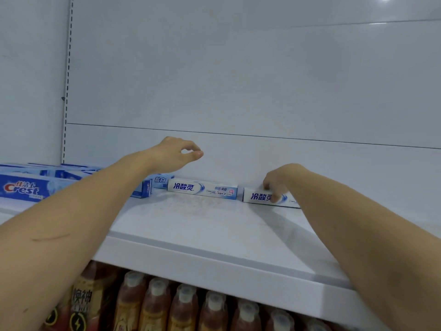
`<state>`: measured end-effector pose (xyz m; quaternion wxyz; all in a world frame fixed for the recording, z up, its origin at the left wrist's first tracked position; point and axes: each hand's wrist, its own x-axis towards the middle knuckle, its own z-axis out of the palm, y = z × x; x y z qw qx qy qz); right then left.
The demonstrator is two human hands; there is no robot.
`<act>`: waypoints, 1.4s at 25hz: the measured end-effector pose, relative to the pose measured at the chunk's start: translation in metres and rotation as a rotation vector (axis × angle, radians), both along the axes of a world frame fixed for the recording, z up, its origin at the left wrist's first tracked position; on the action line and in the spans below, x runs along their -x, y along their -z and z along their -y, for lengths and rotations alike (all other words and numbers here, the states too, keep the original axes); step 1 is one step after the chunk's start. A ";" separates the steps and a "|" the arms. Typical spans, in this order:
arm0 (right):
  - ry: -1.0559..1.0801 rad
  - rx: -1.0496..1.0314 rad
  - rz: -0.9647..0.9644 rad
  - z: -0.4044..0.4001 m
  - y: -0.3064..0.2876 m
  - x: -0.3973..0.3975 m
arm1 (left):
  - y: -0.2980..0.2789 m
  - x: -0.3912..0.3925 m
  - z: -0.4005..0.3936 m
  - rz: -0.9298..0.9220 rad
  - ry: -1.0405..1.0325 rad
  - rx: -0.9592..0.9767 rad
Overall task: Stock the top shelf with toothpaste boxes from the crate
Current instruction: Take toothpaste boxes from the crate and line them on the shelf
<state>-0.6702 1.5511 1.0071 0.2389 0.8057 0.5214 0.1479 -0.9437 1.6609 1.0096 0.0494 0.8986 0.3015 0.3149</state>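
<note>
Now, top shelf (pixel 214 225) | my right hand (pixel 281 180) grips a white toothpaste box (pixel 259 196) lying at the back wall | a second white box (pixel 202 189) lies just left of it, apart | my left hand (pixel 176 154) hangs above the shelf, fingers loosely curled, holding nothing | blue boxes (pixel 23 188) far left | bottles (pixel 186 309) on the shelf below.

Head view, level with top shelf (pixel 214 225), facing back panel (pixel 238 80), close
</note>
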 end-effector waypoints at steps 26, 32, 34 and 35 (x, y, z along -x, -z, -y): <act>-0.466 -0.678 -0.816 0.144 0.028 0.088 | 0.046 0.063 0.162 0.087 -0.371 0.184; -0.461 -0.660 -1.026 0.204 0.048 0.143 | 0.063 0.078 0.210 0.252 -0.215 0.265; -0.503 -0.689 -1.061 0.224 0.054 0.172 | 0.076 0.093 0.230 0.269 -0.189 0.281; -0.528 -0.726 -1.082 0.234 0.057 0.187 | 0.082 0.103 0.238 0.279 -0.174 0.296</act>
